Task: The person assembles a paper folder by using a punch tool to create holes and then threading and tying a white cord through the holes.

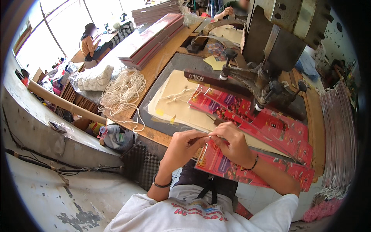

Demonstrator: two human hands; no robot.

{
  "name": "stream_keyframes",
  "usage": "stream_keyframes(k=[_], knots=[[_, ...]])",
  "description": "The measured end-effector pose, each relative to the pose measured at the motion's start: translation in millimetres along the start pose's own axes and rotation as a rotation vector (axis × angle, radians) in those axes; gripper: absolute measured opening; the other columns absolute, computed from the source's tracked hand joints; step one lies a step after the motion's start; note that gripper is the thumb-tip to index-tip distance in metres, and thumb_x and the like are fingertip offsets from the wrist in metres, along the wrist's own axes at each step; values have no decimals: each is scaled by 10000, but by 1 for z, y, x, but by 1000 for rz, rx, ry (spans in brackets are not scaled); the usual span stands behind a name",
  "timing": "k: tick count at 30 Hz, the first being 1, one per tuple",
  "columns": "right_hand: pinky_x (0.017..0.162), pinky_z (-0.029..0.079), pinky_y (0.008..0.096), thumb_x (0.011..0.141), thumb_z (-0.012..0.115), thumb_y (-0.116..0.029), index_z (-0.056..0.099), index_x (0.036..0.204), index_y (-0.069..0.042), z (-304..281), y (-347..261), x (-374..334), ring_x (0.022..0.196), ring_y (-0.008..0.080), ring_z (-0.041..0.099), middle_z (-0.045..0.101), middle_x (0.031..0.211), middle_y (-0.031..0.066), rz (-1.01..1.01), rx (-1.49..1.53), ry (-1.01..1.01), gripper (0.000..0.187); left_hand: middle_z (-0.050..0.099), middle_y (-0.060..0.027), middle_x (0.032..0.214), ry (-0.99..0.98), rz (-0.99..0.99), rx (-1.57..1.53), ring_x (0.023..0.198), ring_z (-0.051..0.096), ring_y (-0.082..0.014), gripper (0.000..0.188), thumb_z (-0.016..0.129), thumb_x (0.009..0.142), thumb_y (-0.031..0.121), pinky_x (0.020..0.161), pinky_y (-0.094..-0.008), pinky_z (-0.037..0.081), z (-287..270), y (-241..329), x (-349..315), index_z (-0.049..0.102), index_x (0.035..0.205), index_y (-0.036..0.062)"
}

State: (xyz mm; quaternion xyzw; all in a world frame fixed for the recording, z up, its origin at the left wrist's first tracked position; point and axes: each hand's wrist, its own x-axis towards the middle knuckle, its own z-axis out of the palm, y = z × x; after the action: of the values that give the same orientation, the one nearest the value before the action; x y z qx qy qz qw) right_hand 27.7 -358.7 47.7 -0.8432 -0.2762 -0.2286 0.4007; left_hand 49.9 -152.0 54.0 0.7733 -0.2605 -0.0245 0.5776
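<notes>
My left hand and my right hand meet in front of my body with their fingertips pinched together. Between them shows a small bit of white cord; most of it is hidden by the fingers. Directly below the hands lies a long red printed sheet, its near end at the table's edge. More red printed sheets overlap beyond it on a cream board. Loose short cords rest on that board. A dark pointed piece pokes out behind my right fingers; whether they touch it cannot be told.
A metal press with a dark bar stands over the sheets. Tangled white cord heaps at the table's left edge, near stacked panels. Corded bundles hang at right. One person sits far left; another's hand shows at the back.
</notes>
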Motion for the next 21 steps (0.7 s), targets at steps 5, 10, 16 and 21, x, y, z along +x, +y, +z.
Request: stream_keyframes(k=[5, 10, 16, 21], knots=[[776, 499, 395, 897, 670, -26, 634, 1003, -24, -1, -4, -2, 877, 316, 615, 638, 933, 126, 30, 32, 117, 112, 676, -78, 786, -24, 28, 23, 672, 599, -82, 141, 709, 889, 31, 600, -253, 473, -3, 2, -9, 725, 1009, -43], [691, 506, 349, 907, 667, -38, 634, 979, -5, -3, -6, -4, 822, 261, 624, 639, 930, 117, 44, 86, 146, 86, 657, -108, 790, -12, 100, -33, 642, 624, -179, 139, 713, 887, 64, 609, -298, 493, 6, -6, -14, 722, 1001, -16], [628, 500, 304, 925, 650, -42, 633, 995, -10, -7, -3, -7, 758, 208, 629, 637, 936, 97, 112, 197, 112, 78, 682, -76, 823, -39, 46, -37, 729, 648, -118, 141, 669, 904, -10, 643, -250, 510, 14, -9, -14, 709, 1034, -50], [595, 475, 282, 957, 621, -88, 624, 1017, -7, 0, 17, -5, 688, 132, 592, 638, 886, 91, 248, 340, 25, 100, 713, -80, 859, 15, -150, -210, 717, 638, -90, 156, 668, 930, 32, 642, -238, 513, 21, -6, -14, 700, 1052, -59]])
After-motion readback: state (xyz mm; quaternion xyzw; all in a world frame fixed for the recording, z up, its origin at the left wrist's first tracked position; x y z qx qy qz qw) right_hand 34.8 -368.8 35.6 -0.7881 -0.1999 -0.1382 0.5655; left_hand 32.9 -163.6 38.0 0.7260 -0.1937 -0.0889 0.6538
